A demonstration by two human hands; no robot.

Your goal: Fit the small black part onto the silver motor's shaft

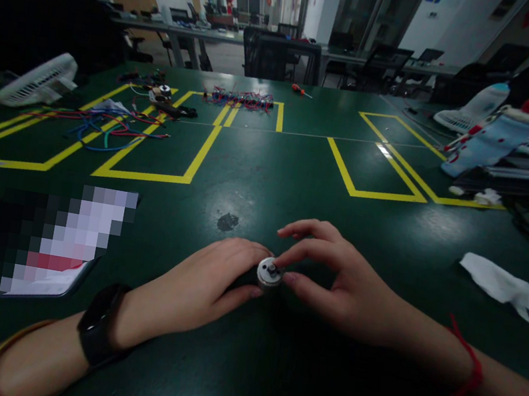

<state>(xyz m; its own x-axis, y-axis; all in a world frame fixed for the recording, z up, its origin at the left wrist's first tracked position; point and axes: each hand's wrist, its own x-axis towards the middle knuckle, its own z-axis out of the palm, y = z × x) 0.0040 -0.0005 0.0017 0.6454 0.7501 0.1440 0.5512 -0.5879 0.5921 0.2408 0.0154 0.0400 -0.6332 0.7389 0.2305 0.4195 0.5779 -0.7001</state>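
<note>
A small round metal motor (269, 277) stands upright on the dark green table, its silver end face with a central shaft and small holes turned up. From the left side, my left hand (215, 278) wraps its thumb and fingers around the motor. My right hand (337, 278) is at the motor's right edge, index fingertip and thumb tip close together by the top rim. Its other fingers are lifted and curved. Whether a tiny part sits between those two fingertips is too small to tell.
A phone (68, 246), partly blurred out, lies on the left. White tissue (503, 285) is at the right. Farther back are tangled wires (108, 128), a wired strip of parts (243, 100), an orange screwdriver (299, 89), a white fan (38, 79) and a blue plush figure (486, 144).
</note>
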